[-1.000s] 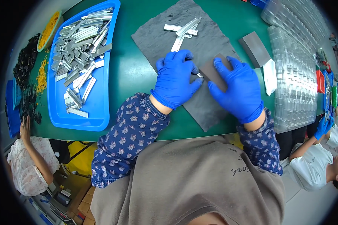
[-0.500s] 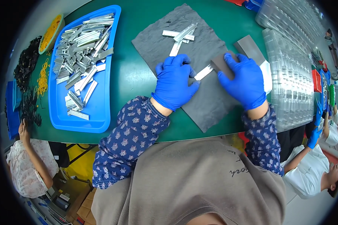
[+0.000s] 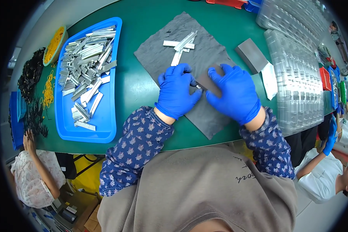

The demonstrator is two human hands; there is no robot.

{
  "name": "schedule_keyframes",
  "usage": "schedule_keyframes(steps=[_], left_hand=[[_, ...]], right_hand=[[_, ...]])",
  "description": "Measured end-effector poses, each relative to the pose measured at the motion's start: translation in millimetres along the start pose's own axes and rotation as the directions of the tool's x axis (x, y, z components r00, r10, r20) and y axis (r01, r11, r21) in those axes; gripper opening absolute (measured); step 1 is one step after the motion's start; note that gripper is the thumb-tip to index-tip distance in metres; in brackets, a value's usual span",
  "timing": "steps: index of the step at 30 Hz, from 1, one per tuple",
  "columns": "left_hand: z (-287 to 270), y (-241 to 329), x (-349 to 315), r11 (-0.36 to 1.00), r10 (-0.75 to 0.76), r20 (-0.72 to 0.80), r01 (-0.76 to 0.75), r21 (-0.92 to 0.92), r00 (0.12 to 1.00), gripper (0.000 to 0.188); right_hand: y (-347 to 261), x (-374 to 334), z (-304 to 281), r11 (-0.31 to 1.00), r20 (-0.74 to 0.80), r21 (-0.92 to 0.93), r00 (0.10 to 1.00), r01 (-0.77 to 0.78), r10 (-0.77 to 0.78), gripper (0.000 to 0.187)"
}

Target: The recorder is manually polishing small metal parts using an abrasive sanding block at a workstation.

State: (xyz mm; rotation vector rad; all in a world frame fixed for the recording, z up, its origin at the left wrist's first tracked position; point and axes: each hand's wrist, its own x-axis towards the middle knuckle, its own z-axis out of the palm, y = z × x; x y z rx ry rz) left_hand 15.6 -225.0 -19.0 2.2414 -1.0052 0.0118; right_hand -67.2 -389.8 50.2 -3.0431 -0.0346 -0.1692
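Note:
Both my hands wear blue gloves and work over a dark grey mat [image 3: 154, 50]. Fingers of my left hand [image 3: 177, 91] pinch the end of a silvery metal strip [image 3: 198, 87], mostly hidden now. In my right hand [image 3: 236, 94] is a grey-brown, sponge-like block [image 3: 209, 80], pressed over the strip close to the left fingertips. Beyond my left hand, several metal strips [image 3: 178, 47] lie crossed on the mat. At the left stands a blue tray [image 3: 104, 136] with a heap of similar strips [image 3: 91, 54].
Right of the mat lie another grey block [image 3: 252, 55] and a white cloth-like piece [image 3: 269, 81], beside stacked clear plastic trays [image 3: 295, 85]. Yellow bands [image 3: 48, 91] and black parts [image 3: 31, 75] sit at the far left. People are at both sides.
My right hand has moved left with the block, along the strip toward my left hand, and covers most of the strip. The left hand keeps its hold; the whole view has shifted slightly.

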Motion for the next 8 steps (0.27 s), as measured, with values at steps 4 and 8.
schedule_keyframes(steps=[4,8], left_hand=[[2,-1,3,0.998,0.034,-0.062,-0.037,-0.053,0.997,0.022],[-5,7,-3,0.999,0.039,0.020,-0.039,0.000,0.999,0.024]], right_hand=[[49,10,-1,0.983,-0.056,-0.008,0.982,-0.183,0.182,0.050],[66,9,0,0.959,-0.229,0.143,0.935,-0.244,0.272,0.053]])
